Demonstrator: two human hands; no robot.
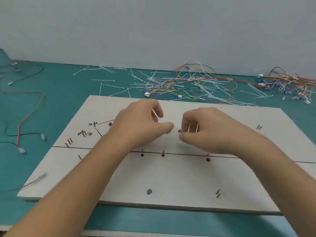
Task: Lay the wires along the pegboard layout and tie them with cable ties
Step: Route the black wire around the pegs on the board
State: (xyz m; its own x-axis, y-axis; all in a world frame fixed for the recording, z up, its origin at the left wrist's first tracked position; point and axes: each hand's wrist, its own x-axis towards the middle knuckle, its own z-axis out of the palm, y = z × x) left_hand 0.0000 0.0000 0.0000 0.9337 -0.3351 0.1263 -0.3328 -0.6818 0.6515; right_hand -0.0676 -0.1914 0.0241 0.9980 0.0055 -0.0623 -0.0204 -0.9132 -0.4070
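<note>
The pale wooden pegboard (171, 177) lies in front of me, marked with black lines, dots, handwriting and short dark pegs. Both my hands hover over its upper middle, close together. My left hand (142, 124) has curled fingers, and a thin pale cable tie (154, 113) shows between index finger and thumb. My right hand (201, 129) is curled with thumb and fingertips drawn together near the board; what they pinch is hidden. A tangle of coloured wires (188, 82) lies behind the board.
Loose white cable ties (119, 82) are scattered on the green mat behind the board. A second wire bundle (287, 81) sits at the far right. A red-black lead (32, 108) trails on the left; a blurred connector (41, 177) rests on the board's left corner.
</note>
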